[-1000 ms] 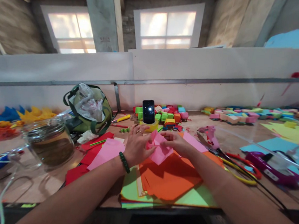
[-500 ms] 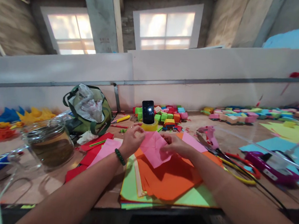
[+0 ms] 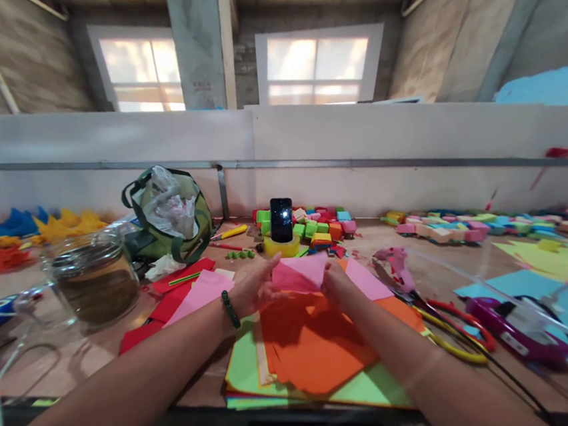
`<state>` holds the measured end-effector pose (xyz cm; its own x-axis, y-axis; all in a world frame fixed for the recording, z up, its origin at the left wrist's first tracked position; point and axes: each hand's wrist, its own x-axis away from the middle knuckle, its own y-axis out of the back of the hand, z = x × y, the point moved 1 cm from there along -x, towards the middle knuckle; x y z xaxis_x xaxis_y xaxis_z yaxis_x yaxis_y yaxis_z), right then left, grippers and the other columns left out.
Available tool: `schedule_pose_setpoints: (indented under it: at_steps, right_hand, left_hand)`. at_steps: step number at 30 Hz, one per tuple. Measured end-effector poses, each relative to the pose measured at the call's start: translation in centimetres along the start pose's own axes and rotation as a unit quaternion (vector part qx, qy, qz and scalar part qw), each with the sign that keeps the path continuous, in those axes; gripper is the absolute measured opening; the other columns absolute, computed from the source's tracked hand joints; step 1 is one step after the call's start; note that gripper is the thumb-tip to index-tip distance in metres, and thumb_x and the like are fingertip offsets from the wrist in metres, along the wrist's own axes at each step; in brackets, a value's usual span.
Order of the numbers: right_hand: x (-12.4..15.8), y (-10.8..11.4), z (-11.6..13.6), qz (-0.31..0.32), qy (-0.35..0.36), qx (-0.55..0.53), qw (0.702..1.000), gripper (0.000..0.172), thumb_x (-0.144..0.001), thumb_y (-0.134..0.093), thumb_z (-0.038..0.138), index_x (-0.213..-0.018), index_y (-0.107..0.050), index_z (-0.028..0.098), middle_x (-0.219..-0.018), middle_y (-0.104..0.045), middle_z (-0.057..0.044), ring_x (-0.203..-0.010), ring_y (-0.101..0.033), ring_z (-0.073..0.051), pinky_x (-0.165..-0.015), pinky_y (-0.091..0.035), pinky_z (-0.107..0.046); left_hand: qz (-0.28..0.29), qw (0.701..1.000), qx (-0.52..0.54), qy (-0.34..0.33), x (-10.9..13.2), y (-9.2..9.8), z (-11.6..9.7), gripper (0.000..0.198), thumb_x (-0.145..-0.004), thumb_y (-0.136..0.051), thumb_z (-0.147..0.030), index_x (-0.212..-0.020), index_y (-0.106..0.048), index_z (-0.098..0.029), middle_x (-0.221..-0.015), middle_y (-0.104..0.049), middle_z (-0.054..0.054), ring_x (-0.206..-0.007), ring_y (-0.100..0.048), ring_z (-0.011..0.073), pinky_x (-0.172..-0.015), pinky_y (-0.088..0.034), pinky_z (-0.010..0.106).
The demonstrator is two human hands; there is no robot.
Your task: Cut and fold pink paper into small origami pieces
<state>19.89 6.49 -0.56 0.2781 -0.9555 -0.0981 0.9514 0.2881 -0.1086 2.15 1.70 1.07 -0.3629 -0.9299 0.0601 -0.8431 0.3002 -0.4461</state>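
A folded pink paper (image 3: 300, 273) is held up between both hands, above a stack of orange sheets (image 3: 315, 350) lying on light green sheets (image 3: 244, 363). My left hand (image 3: 255, 285), with a dark green bead bracelet at the wrist, grips the paper's left edge between thumb and fingers. At the right edge, my right hand (image 3: 337, 284) pinches the same paper, its fingertips partly hidden behind it. Just beyond the paper, a phone (image 3: 281, 219) leans upright in a yellow tape roll (image 3: 281, 245).
Left stand a glass jar (image 3: 94, 282) and a green bag (image 3: 176, 213). Red sheets (image 3: 153, 321) lie beside the stack. Rightward are a pink glue gun (image 3: 399, 267), scissors (image 3: 453, 333) and a purple power strip (image 3: 513, 332). Folded paper blocks (image 3: 313, 226) line the back.
The pink paper has changed from a spread, creased diamond facing me to a narrower folded shape. My left hand has turned, its palm now more open toward the paper. The view has tilted slightly upward.
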Motion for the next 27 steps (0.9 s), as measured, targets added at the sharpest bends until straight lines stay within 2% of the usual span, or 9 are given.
schedule_pose_setpoints:
  at_steps: [2,3,5,8,13,15,18,22,27]
  right_hand:
    - [-0.1,0.0,-0.2,-0.026,-0.002,0.000,1.000,0.015,-0.055,-0.069,0.024,-0.062,-0.057,0.019,-0.045,-0.055,0.003,-0.043,-0.051,-0.011,-0.044,-0.040,-0.023]
    - [0.0,-0.1,-0.3,-0.033,-0.004,0.002,0.999,0.017,-0.054,-0.071,0.024,-0.060,-0.055,0.020,-0.042,-0.051,0.004,-0.040,-0.048,-0.010,-0.043,-0.039,-0.023]
    - [0.3,-0.3,-0.3,-0.038,-0.009,0.010,0.999,0.022,-0.052,-0.073,0.025,-0.058,-0.053,0.020,-0.040,-0.047,0.006,-0.037,-0.044,-0.009,-0.042,-0.037,-0.023]
    - [0.7,-0.7,-0.4,-0.028,-0.002,0.029,0.999,0.024,-0.049,-0.076,0.028,-0.061,-0.057,0.018,-0.048,-0.055,0.003,-0.044,-0.051,-0.011,-0.047,-0.043,-0.026]
    - [0.7,-0.5,0.7,-0.050,0.062,0.076,0.994,0.056,-0.044,-0.082,0.026,-0.096,-0.062,0.018,-0.075,-0.064,0.000,-0.068,-0.060,-0.015,-0.065,-0.048,-0.029]
    - [0.8,0.0,1.3,-0.053,0.083,0.094,0.991,0.054,-0.049,-0.082,0.031,-0.098,-0.062,0.019,-0.077,-0.064,0.001,-0.071,-0.058,-0.015,-0.067,-0.047,-0.029]
    - [0.9,0.7,1.8,-0.028,0.084,0.117,0.989,0.039,-0.057,-0.078,0.037,-0.088,-0.065,0.017,-0.071,-0.062,0.000,-0.068,-0.057,-0.015,-0.065,-0.045,-0.028]
    - [1.0,1.0,1.8,0.041,0.048,0.143,0.988,0.028,-0.055,-0.077,0.034,-0.072,-0.065,0.015,-0.064,-0.060,0.001,-0.059,-0.053,-0.012,-0.056,-0.042,-0.026]
    - [1.6,0.4,1.9,0.133,0.000,0.183,0.974,0.033,-0.050,-0.080,0.031,-0.076,-0.068,0.014,-0.063,-0.060,0.002,-0.057,-0.051,-0.010,-0.051,-0.038,-0.022]
  left_hand:
    - [0.066,0.998,0.015,0.009,0.2,-0.3,0.2,0.054,-0.075,-0.061,-0.061,-0.108,-0.057,-0.018,-0.091,-0.068,0.008,-0.082,-0.067,0.0218,-0.073,-0.053,0.033]
    - [0.073,0.997,0.006,0.007,0.2,-0.2,0.2,0.054,-0.077,-0.059,-0.062,-0.107,-0.058,-0.017,-0.092,-0.068,0.009,-0.083,-0.068,0.0225,-0.073,-0.053,0.033]
    - [0.032,0.999,-0.040,0.001,-0.1,0.0,0.4,0.045,-0.079,-0.061,-0.053,-0.103,-0.059,-0.015,-0.090,-0.069,0.010,-0.080,-0.068,0.0219,-0.071,-0.053,0.031]
    - [-0.035,0.993,-0.112,0.001,-0.9,0.5,0.8,0.023,-0.080,-0.062,-0.035,-0.091,-0.061,-0.014,-0.080,-0.069,0.008,-0.069,-0.067,0.0173,-0.064,-0.051,0.026]
    - [-0.045,0.978,-0.202,0.015,-1.4,1.6,0.7,0.012,-0.073,-0.065,-0.024,-0.070,-0.060,-0.014,-0.059,-0.061,0.000,-0.051,-0.054,0.0089,-0.052,-0.043,0.018]
    - [-0.033,0.966,-0.253,0.033,-1.2,2.0,0.2,0.014,-0.066,-0.069,-0.022,-0.063,-0.060,-0.012,-0.055,-0.057,-0.002,-0.047,-0.049,0.0072,-0.047,-0.038,0.017]
    - [0.003,0.943,-0.327,0.061,-0.7,2.4,-0.9,0.016,-0.057,-0.073,-0.019,-0.056,-0.060,-0.011,-0.051,-0.055,-0.002,-0.046,-0.045,0.0061,-0.044,-0.031,0.017]
    - [0.061,0.909,-0.397,0.112,-0.2,2.6,-2.1,0.017,-0.053,-0.077,-0.020,-0.061,-0.066,-0.011,-0.056,-0.061,0.000,-0.052,-0.051,0.0091,-0.047,-0.033,0.019]
    - [0.085,0.875,-0.455,0.142,0.0,2.5,-2.4,0.020,-0.053,-0.080,-0.026,-0.057,-0.066,-0.012,-0.053,-0.061,0.000,-0.050,-0.050,0.0099,-0.045,-0.032,0.020]
